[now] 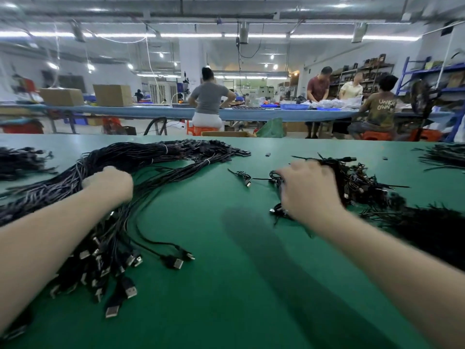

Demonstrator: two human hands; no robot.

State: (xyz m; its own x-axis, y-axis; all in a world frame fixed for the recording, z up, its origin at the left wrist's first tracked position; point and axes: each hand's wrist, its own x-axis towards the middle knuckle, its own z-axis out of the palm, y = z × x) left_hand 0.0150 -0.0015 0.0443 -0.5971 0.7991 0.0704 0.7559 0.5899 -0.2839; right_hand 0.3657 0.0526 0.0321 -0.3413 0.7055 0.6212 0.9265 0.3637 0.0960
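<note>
Stretching across the view, a green surface point(214, 285) carries a long bundle of black USB cables point(151, 152) tied with white bands, its plugs fanned out at the near left. The left hand point(108, 183) has its fingers wrapped round that bundle. The right hand point(309, 192) rests on a tangled cable pile point(364, 182); blur hides whether its fingers grip. Beyond, workers sit at a long blue table point(151, 112) bearing cardboard boxes point(113, 95), under strip lights point(191, 35).
</note>
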